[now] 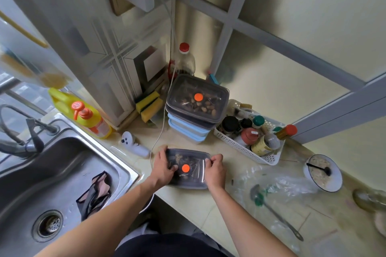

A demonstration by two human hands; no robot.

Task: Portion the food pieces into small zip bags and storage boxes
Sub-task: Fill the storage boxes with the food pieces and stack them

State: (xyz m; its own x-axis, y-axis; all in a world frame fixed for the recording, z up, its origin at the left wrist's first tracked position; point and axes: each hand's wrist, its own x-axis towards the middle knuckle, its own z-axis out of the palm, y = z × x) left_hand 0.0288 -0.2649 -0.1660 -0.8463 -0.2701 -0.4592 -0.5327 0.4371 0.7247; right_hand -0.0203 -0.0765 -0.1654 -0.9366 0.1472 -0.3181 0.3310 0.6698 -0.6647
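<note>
Sealing step: my left hand [163,166] and right hand [215,170] clamp opposite ends of the filled storage box [189,175], fingers curled over its lid rim. Next, probably press the corners, then stack it on the box pile [196,108] just beyond. Counter [188,204] cluttered; sink [52,173] to my left.

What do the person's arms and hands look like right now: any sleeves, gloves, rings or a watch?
Both forearms are bare up to the frame's lower edge, with no sleeves in view. The left hand and right hand wear no gloves, and no ring, watch or wristband shows on either. Dark clothing shows at the bottom edge, between the arms.
</note>
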